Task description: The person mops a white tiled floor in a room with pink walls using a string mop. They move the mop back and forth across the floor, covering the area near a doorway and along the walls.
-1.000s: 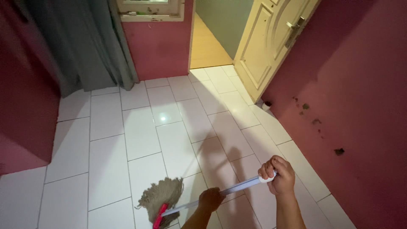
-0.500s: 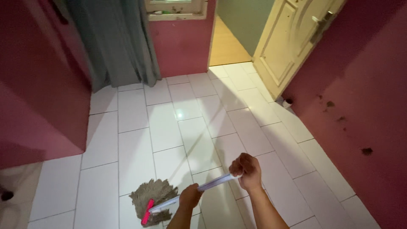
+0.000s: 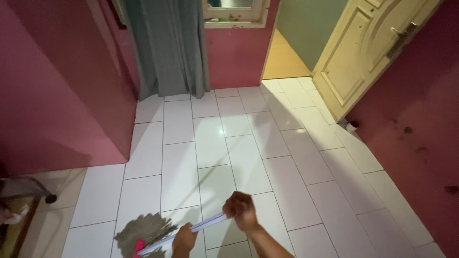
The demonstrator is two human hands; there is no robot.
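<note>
left hand (image 3: 184,240): lower on the mop handle (image 3: 203,224), fingers wrapped round it, nearer the head
right hand (image 3: 241,210): at the handle's top end, fingers curled shut on it
mop head (image 3: 143,230): grey strings on the floor (image 3: 215,143), down-left of both hands
handle axis: slants from lower left up to the right
count: one mop, two hands
far: one grey curtain (image 3: 167,48), one cream door (image 3: 368,52), standing open

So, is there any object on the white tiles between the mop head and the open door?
Nothing visible. The mop head lies at the bottom left, held by the left hand and right hand. The tiled floor up to the open door shows only shadows. A small object sits against the wall beside the door.
</note>
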